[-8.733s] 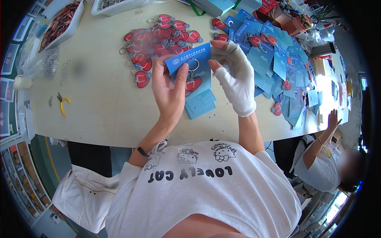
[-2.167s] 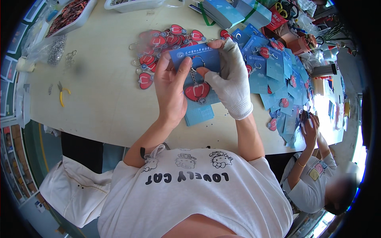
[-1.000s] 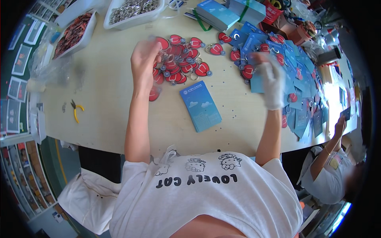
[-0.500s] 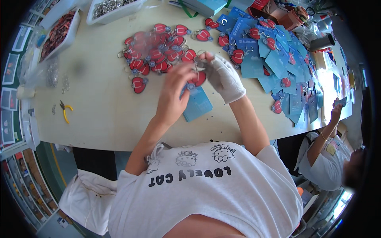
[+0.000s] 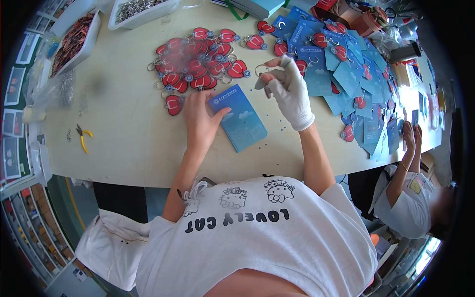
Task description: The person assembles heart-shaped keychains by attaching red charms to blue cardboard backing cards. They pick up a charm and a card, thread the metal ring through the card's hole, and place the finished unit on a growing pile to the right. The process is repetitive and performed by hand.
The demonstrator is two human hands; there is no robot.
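My left hand (image 5: 202, 119), bare, rests at the left edge of a small stack of blue cards (image 5: 242, 121). Its thumb lies over the top card, and its fingers stretch apart toward a heap of red heart-shaped keychains (image 5: 198, 62). To the right of the stack, my right hand (image 5: 292, 96) wears a white glove with bare fingertips. It pinches a metal key ring (image 5: 260, 70) above the table; whether anything hangs from that ring cannot be made out. One red keychain (image 5: 239, 69) lies just left of the ring.
Blue cards with red keychains (image 5: 341, 69) spread over the right side. Yellow-handled pliers (image 5: 84, 138) lie at left. White trays hold metal parts (image 5: 143, 9) and dark red pieces (image 5: 74, 42). A co-worker's hands (image 5: 410, 136) hold a card at far right.
My hands have moved apart. The left went down and left onto the card stack; the right shifted rightward with the ring. The red keychain between them no longer shows there.
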